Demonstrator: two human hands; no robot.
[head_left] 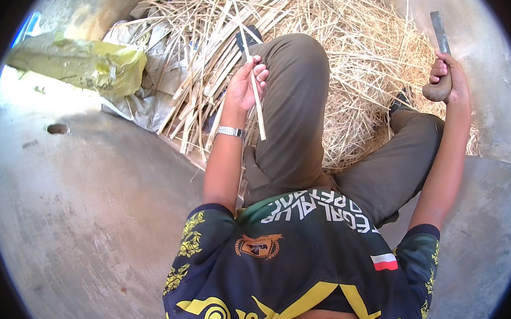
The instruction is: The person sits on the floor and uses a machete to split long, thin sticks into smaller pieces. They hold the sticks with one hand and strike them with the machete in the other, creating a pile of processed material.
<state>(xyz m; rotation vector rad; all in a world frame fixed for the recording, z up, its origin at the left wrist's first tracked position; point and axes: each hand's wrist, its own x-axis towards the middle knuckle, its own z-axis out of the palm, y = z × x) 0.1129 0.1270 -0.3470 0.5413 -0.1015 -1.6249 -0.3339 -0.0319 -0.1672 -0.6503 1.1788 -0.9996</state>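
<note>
My left hand (242,89) is closed around a long, thin pale strip of split wood or bamboo (259,113), which runs upward over the pile and has its lower end beside my raised knee. On that wrist is a metal-banded watch (230,131). Out to the right, my right hand (456,77) grips a knife (439,31) by its thick, curved wooden handle. The dark, straight blade points up and away from me, apart from the strip. Cut strips (196,99) lie in a loose bundle left of my knee.
A large heap of curly, straw-coloured shavings (356,77) spreads in front of and between my legs. Crumpled yellow-green plastic (95,67) and a whitish sack (147,107) lie at the far left. The smooth grey floor (83,217) has a small hole (58,129).
</note>
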